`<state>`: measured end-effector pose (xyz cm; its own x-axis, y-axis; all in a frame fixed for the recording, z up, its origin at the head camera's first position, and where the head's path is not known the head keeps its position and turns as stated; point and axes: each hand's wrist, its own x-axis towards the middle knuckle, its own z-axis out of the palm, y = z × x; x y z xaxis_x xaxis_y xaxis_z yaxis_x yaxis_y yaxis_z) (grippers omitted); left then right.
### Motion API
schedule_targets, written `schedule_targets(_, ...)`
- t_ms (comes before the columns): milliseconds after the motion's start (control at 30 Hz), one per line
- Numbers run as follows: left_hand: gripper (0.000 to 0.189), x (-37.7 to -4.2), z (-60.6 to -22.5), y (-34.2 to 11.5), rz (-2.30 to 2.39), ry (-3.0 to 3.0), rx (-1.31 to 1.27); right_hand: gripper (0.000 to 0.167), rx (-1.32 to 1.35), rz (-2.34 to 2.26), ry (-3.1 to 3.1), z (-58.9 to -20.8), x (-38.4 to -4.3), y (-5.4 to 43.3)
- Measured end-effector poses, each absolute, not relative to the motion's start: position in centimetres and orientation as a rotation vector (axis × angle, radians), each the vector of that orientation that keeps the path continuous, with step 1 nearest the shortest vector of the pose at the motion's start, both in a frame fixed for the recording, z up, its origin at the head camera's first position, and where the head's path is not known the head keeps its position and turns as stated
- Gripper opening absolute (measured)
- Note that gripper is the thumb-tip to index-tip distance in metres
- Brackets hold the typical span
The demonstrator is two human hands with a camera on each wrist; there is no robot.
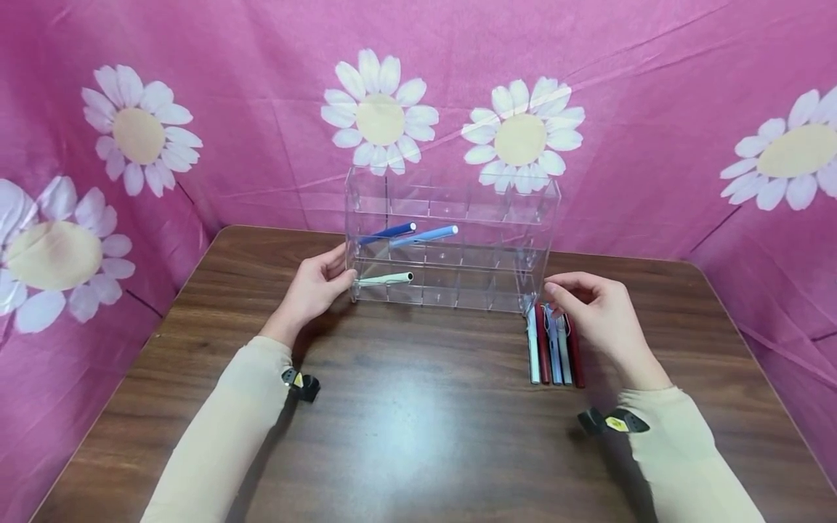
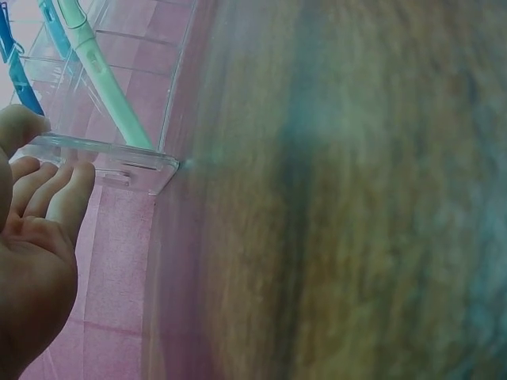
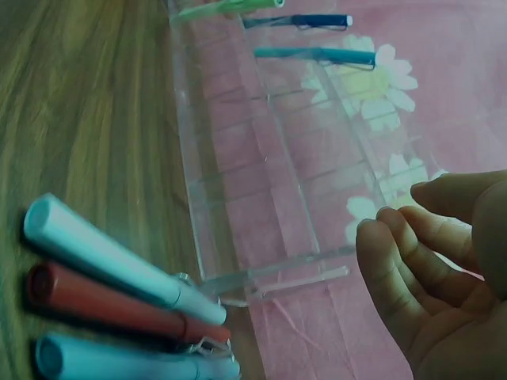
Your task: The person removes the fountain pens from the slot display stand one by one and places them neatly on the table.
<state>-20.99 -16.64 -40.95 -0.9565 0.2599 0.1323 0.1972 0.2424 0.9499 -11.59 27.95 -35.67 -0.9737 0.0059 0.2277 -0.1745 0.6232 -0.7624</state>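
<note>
A clear plastic pen organizer (image 1: pixel 458 280) with tiers of small compartments stands upright at the back of the table. My left hand (image 1: pixel 318 285) grips its left side wall, thumb on one face and fingers on the other. A dark blue pen (image 1: pixel 392 232) and a light blue pen (image 1: pixel 428 235) lean in a tier above a mint green pen (image 1: pixel 387 279), all toward the left. Beside the right wall is my right hand (image 1: pixel 598 309), fingers loosely bent and holding nothing; whether the fingertips touch the wall, I cannot tell.
Under the right hand, several pens lie side by side on the wooden table (image 1: pixel 405 436), among them a pale pen (image 1: pixel 532 349) and a dark red pen (image 1: pixel 543 345). A pink cloth (image 1: pixel 275 131) with white daisies hangs behind the table.
</note>
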Motion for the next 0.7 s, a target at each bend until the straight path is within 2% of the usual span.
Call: schedule_targets(700,0.059,-20.9,-40.7,-16.4,1.851,2.445,0.449,0.020,0.309,1.461,-2.558,-34.8,-13.3,23.3)
